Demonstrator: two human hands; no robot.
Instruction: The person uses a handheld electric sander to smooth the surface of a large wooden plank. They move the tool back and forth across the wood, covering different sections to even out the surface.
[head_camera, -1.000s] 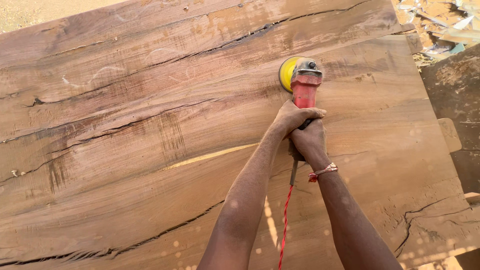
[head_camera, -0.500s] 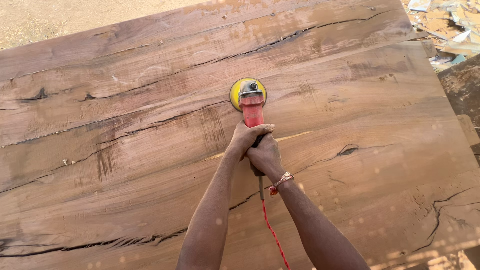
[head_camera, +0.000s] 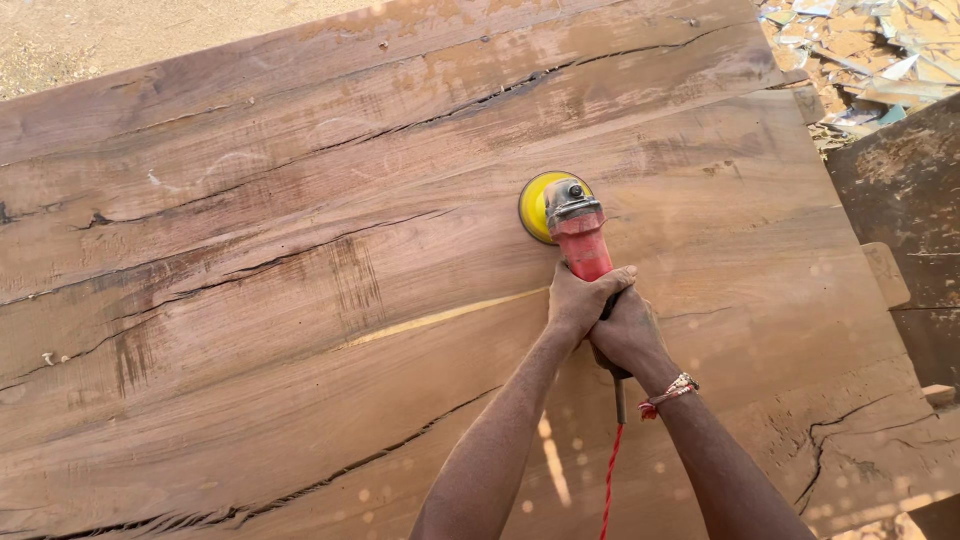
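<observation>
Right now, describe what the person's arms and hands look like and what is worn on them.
Both forearms are bare, with no sleeves or gloves in view, and are dusted with fine sawdust. The left hand wears nothing. The right hand has a bracelet at the wrist: a thin band with pale beads and a red thread tied off at one side. No rings or watch show.

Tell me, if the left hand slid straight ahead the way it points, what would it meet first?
The left hand would first meet the grinder's grey head over the yellow sanding disc, then bare slab.
</observation>
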